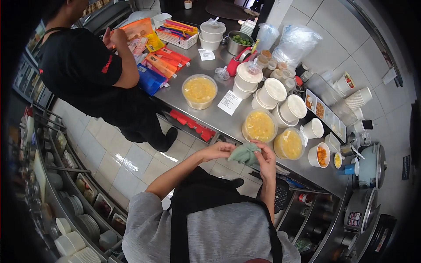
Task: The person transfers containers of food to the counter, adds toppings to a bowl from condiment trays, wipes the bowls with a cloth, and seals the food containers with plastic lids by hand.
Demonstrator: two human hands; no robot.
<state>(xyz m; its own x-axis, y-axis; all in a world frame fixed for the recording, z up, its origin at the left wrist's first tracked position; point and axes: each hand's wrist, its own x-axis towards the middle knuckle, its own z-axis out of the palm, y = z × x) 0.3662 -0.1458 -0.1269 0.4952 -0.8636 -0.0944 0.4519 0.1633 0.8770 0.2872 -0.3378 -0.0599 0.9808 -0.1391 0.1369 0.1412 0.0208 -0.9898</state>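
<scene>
A crumpled pale green cloth (244, 154) is held up between my hands, just off the front edge of the counter. My left hand (219, 151) pinches its left side. On the other side, the fingers of my right hand (264, 158) are closed on the cloth. Right beyond my hands stand two round clear-lidded tubs of yellow food, one tub (259, 125) straight ahead and another tub (289, 143) to the right. A third tub (200, 91) sits farther left, near a printed paper slip (230, 102).
White lidded bowls (272, 90) stand stacked behind the tubs. An open cup of orange pieces (320, 156) is at the right, near a rice cooker (372, 166). At the left, a co-worker (83, 74) handles an orange pouch (137, 30). Shelves of dishes (85, 223) line the lower left.
</scene>
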